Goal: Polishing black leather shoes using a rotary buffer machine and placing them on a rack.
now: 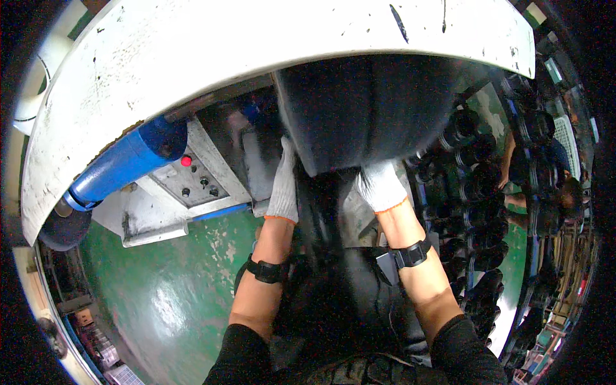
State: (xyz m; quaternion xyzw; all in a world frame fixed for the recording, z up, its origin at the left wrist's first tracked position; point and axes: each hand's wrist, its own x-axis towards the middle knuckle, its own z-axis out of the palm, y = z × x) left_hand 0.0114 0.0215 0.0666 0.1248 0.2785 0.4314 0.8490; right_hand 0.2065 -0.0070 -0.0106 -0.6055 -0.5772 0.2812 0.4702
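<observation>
Left hand and right hand are at the dark drum; handling seems underway, unfinished; I can't tell either grip's closure.

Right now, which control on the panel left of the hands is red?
The round button, topmost of the group; the other controls on the panel look black.

At twelve o'clock, a white painted hood, smooth but scuffed; at one, a smooth-looking dark drum. Near centre, ribbed knit-cloth gloves. At ten, a glossy blue pipe; at eight, shiny, patchily worn green floor.
</observation>
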